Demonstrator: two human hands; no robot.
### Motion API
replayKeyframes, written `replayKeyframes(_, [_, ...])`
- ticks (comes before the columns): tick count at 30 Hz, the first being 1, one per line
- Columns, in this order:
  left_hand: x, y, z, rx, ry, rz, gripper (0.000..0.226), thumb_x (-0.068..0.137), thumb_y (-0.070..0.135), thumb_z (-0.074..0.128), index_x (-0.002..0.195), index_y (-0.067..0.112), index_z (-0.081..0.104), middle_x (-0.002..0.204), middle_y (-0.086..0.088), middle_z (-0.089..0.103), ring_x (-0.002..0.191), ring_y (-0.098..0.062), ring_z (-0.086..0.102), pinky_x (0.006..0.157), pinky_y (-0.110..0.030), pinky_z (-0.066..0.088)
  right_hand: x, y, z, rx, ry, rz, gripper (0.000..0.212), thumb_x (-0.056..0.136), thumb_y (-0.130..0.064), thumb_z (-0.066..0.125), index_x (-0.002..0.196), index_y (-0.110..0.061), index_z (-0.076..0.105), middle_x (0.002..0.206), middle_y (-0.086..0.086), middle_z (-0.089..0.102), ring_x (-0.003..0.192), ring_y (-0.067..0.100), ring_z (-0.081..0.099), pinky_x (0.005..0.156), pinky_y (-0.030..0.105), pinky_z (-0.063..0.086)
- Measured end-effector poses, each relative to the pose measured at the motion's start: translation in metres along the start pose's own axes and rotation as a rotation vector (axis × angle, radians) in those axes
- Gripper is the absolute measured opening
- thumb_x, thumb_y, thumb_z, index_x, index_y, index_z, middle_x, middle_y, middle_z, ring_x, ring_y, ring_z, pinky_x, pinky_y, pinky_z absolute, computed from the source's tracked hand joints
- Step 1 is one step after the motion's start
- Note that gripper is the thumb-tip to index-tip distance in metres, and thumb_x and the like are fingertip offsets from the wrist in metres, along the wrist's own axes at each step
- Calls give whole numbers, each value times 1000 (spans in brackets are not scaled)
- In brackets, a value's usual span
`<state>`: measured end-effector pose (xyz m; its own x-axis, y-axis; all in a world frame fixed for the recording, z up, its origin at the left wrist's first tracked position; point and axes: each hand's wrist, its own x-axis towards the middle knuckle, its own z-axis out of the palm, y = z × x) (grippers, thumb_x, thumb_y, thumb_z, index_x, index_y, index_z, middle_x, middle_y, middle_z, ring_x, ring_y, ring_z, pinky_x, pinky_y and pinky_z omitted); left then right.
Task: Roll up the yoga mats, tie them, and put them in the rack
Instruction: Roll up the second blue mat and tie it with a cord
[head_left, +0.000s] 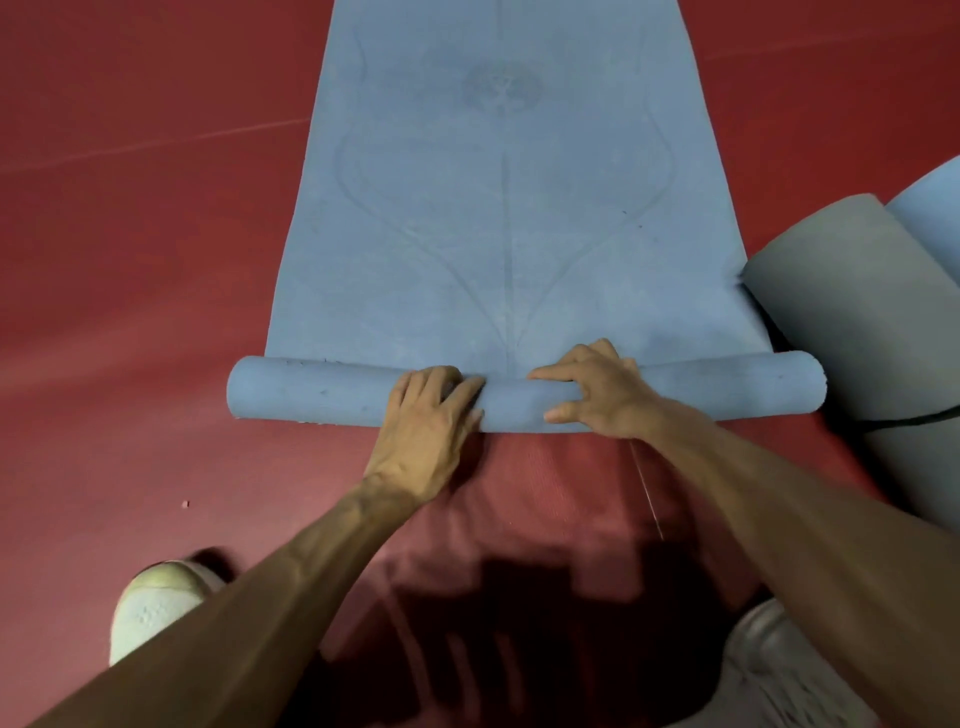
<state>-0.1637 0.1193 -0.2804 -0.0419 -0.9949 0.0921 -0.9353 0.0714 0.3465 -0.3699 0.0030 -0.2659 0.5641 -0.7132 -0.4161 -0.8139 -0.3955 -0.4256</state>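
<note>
On the red floor (130, 260) my left hand (431, 410) curls over the rolled near end of the blue rubber yoga mat (509, 234), its roll lying crosswise and its flat length running away from me, while my right hand (592, 395) cups the roll just beside, fingers spread.

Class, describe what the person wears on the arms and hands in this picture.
The left hand and right hand are bare, without gloves. Both forearms are uncovered to the frame's edge: no sleeve, watch or wristband shows.
</note>
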Motion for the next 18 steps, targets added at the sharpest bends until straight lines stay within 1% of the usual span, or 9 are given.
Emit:
replayKeyframes(1, [-3,0,2,7,-24,-2,46,92,41,41,127,15,57,115,-7,57,109,-23,45,102,-41,33,1,0,-1,6,-12,7,51,85,-41,69,133,-43,53,125,-3,45,122,16,32,103,40,24])
replayKeyframes(3, [-6,-4,3,46,-87,15,57,90,50,42,135,16,51,124,-7,55,121,-24,44,110,-46,25,6,3,-6,26,-63,-1,49,86,-41,67,133,-41,53,123,-2,42,122,17,33,106,43,26])
replayKeyframes(5, [0,-9,3,62,-124,9,59,89,50,49,138,19,48,127,-5,54,123,-25,46,112,-46,23,16,10,-10,69,-133,-32,46,88,-40,65,133,-40,53,118,-3,42,121,18,35,108,46,28])
replayKeyframes(8, [17,-10,-2,9,-162,-48,54,89,43,57,139,23,48,127,1,56,122,-20,48,114,-41,20,29,17,-15,138,-231,-88,42,90,-36,64,131,-34,56,115,0,43,118,20,41,109,43,32])
replayKeyframes(11, [30,-14,-8,0,-234,-59,50,93,41,55,140,30,45,128,7,54,121,-16,47,109,-34,19,36,17,-20,153,-272,-111,39,92,-32,62,131,-29,57,114,2,44,113,19,46,106,36,35])
replayKeyframes(13, [41,-16,-12,-7,-293,-62,46,94,39,53,139,34,45,126,9,54,118,-15,47,106,-32,21,38,18,-21,155,-250,-114,38,92,-31,63,129,-28,57,113,1,46,110,16,48,101,30,37])
replayKeyframes(15, [53,-18,-18,-53,-355,-89,44,94,37,54,137,35,47,122,8,56,114,-15,49,103,-34,24,38,19,-20,200,-165,-128,36,88,-29,67,123,-30,59,111,-2,51,104,11,50,94,25,37])
replayKeyframes(16, [59,-20,-20,-90,-379,-105,43,94,37,55,136,36,49,119,8,57,113,-15,49,102,-34,25,37,19,-19,239,-97,-133,34,86,-28,70,118,-30,60,108,-4,53,101,8,51,93,25,39])
replayKeyframes(18, [69,-23,-23,-153,-413,-135,42,92,35,58,133,39,52,114,11,58,113,-12,50,101,-35,27,36,20,-14,272,46,-121,30,82,-27,73,111,-31,65,103,-5,54,97,7,54,94,29,43])
